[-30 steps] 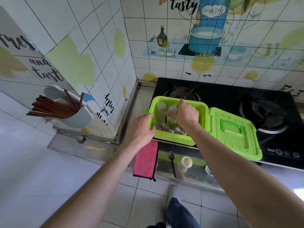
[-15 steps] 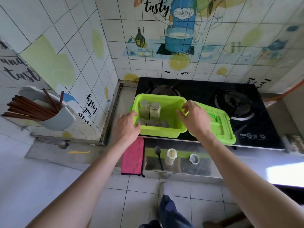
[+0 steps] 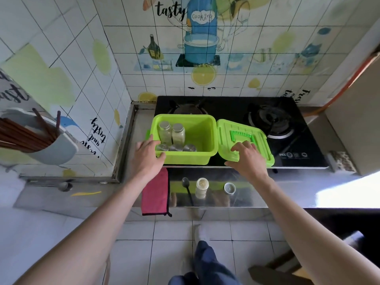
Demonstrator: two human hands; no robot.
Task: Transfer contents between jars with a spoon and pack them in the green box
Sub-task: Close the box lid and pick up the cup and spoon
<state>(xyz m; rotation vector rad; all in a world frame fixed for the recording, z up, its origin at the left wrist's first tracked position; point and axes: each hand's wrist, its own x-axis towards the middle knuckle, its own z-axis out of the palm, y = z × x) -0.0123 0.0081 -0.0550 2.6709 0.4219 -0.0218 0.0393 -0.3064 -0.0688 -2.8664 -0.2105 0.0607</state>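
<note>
Resting on the stove [image 3: 287, 145], the green box [image 3: 202, 138] holds five capped jars [image 3: 172, 133]. The left hand [image 3: 147, 159] has its grip on the box's near-left rim; the right hand [image 3: 247, 159] lies flat, fingers spread, on the lid [image 3: 261, 140] beside it. On the tabletop [image 3: 267, 192] lie a spoon [image 3: 187, 189], an open jar [image 3: 202, 187] and a cap [image 3: 229, 187].

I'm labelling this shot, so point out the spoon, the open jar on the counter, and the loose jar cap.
spoon [image 3: 185, 182], head view, on its bowl.
open jar [image 3: 202, 183], head view, on its open mouth.
jar cap [image 3: 229, 188], head view, on its centre.
</note>
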